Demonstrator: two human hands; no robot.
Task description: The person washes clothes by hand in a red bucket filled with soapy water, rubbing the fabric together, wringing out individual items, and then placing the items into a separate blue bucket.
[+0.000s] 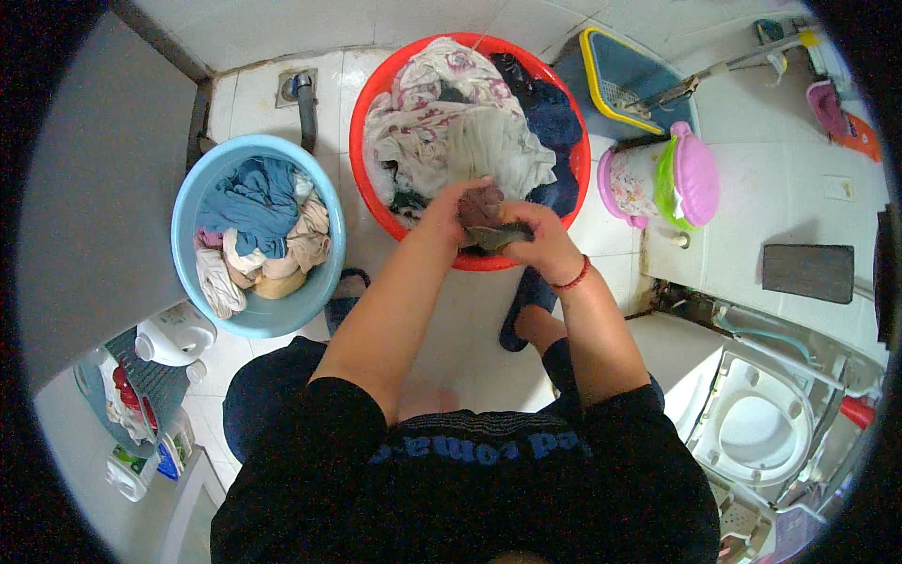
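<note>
Over the near edge of a red basin (355, 141), my left hand (449, 214) and my right hand (545, 240) grip a small brown and grey-green piece of cloth (482, 207) between them. Both hands have their fingers closed on it; which garment it is I cannot tell. A red bracelet (575, 275) circles my right wrist. Wet laundry fills the basin: a white garment with a purple-red print (442, 80), a pale grey-beige garment (498, 146) just beyond my hands, and dark blue clothes (554, 117) along the right side. Some suds show at the left.
At the left stands a light blue basin (188, 226) of clothes, with a drain pipe (306, 117) behind it. White bottles (174, 336) and a grey basket (155, 376) sit nearer me. To the right are a blue-and-yellow bin (592, 75), a pink-lidded bucket (695, 174) and a toilet (756, 423).
</note>
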